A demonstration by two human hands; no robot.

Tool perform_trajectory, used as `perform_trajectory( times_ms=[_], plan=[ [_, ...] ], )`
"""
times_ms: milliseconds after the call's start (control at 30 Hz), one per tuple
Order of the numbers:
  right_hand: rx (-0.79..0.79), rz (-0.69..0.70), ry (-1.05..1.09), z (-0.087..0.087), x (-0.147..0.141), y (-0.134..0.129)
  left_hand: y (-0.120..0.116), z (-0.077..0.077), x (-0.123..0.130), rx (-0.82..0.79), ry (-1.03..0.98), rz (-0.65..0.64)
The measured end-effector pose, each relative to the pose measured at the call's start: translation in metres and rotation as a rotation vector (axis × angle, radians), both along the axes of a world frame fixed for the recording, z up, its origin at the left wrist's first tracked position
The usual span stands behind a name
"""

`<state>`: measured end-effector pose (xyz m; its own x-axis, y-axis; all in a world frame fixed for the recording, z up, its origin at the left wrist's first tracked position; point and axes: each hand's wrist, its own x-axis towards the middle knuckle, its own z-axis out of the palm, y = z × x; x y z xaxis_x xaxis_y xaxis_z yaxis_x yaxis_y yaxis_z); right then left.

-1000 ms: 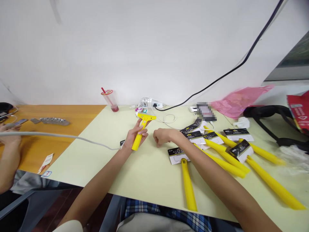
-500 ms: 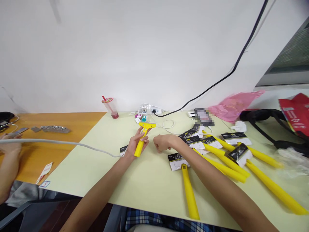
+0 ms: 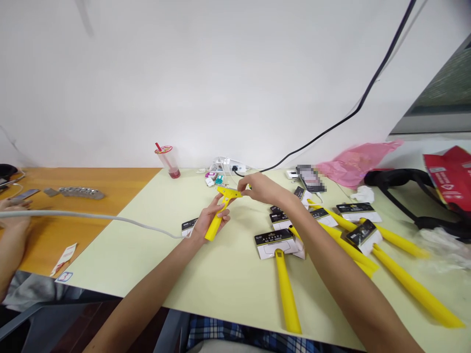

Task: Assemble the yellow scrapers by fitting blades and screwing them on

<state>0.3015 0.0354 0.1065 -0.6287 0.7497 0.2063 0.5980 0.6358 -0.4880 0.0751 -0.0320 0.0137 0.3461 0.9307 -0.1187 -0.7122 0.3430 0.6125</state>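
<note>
A short yellow scraper (image 3: 217, 220) with a T-shaped head is gripped by its handle in my left hand (image 3: 210, 219), tilted with the head up. At the right end of that head, my right hand (image 3: 255, 187) has its fingertips pinched together. A small yellow bit shows by those fingers, but what they hold is mostly hidden. Below my right forearm lies a long yellow handle (image 3: 287, 289) with a black-and-white card (image 3: 274, 241) at its top. More carded yellow handles (image 3: 415, 284) lie to the right, partly behind the forearm.
Along the wall stand a drink cup (image 3: 168, 161) with a straw and a power strip (image 3: 235, 167) with cables. A phone (image 3: 311, 177), a pink plastic bag (image 3: 358, 162) and black straps (image 3: 397, 196) are at the right. A white cable (image 3: 110, 218) crosses the left side, near another person's arm (image 3: 13, 240).
My right hand has moved up and away from me, from beside the left hand to the right end of the scraper's head. The scraper has shifted slightly right, still in my left hand.
</note>
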Motion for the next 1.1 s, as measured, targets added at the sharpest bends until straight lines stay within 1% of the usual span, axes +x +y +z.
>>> perform_trajectory(
  times_ms=[67, 233, 400, 533, 667, 800, 967, 1100],
  plan=[
    [0.005, -0.006, 0.015, -0.001, -0.001, 0.0, -0.002, 0.0, 0.001, 0.006, 0.01, -0.019],
    [-0.002, 0.048, 0.02, -0.009, -0.005, 0.005, -0.003, 0.001, 0.001, 0.024, 0.021, -0.046],
    [-0.007, 0.085, 0.054, -0.013, -0.002, 0.01, -0.004, 0.002, 0.002, 0.025, 0.024, -0.049],
    [-0.053, 0.072, 0.08, -0.013, 0.001, 0.011, -0.005, 0.003, 0.003, 0.014, 0.029, -0.045],
    [-0.068, 0.098, 0.098, -0.014, 0.003, 0.012, -0.004, 0.002, 0.002, 0.013, 0.014, -0.042],
    [-0.106, 0.089, 0.124, -0.014, 0.003, 0.013, -0.004, 0.001, 0.002, 0.027, 0.036, -0.047],
    [-0.164, 0.071, 0.141, -0.009, 0.002, 0.01, -0.004, 0.001, 0.002, 0.034, 0.053, -0.056],
    [-0.222, 0.091, 0.169, -0.008, 0.002, 0.009, -0.005, 0.003, 0.002, 0.04, 0.059, -0.056]
  ],
)
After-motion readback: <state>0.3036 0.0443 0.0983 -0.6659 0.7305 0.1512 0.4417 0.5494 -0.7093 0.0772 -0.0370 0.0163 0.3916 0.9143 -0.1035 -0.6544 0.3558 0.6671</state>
